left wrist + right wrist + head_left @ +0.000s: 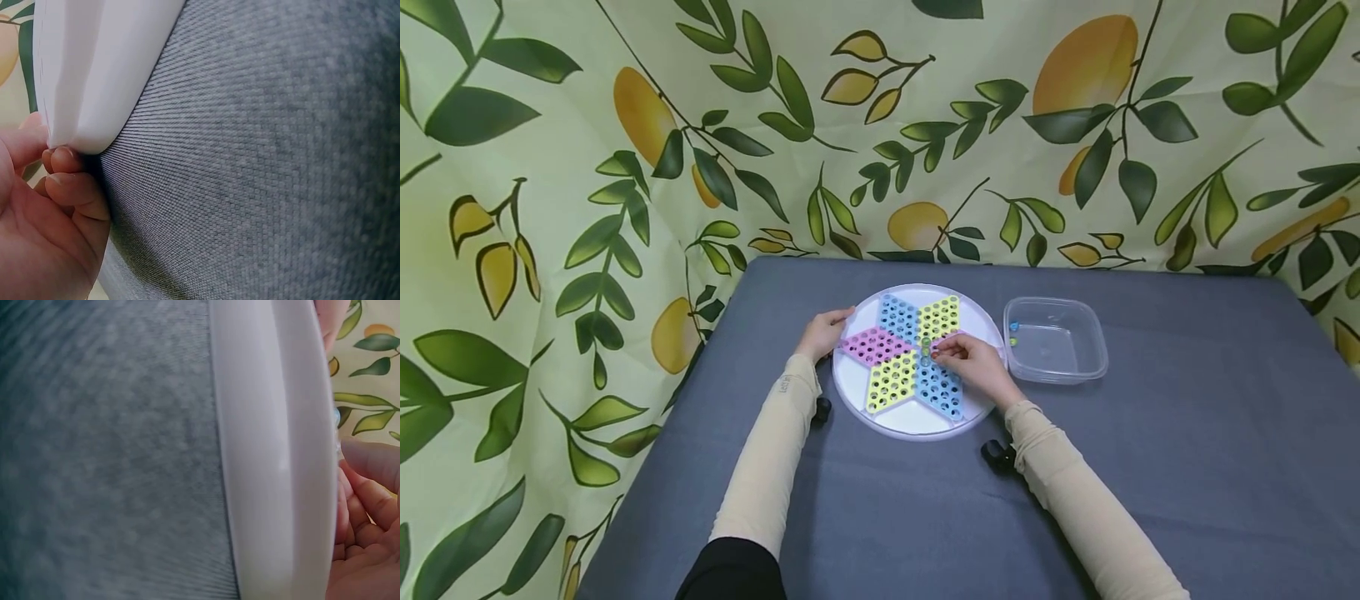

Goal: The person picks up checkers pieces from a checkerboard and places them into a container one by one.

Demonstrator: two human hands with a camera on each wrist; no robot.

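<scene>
A round white Chinese checkers board (891, 422) with a star of pink, blue and yellow hole fields lies on the table. My left hand (822, 335) grips its left rim; in the left wrist view the thumb is at the edge and curled fingers (78, 189) are at the underside. Over the star's middle, my right hand (973, 365) has its thumb and fingertips together at a small glassy marble (338, 445), mostly hidden by the board's edge in the right wrist view. Greenish marbles (926, 343) sit at the star's centre, beside the right fingertips.
To the right of the board stands a clear plastic container (1063, 372), with a few blue and yellow-green marbles (1014, 327) at its left side. Grey cloth (1187, 400) covers the table. Behind it hangs a leaf-patterned curtain (865, 150).
</scene>
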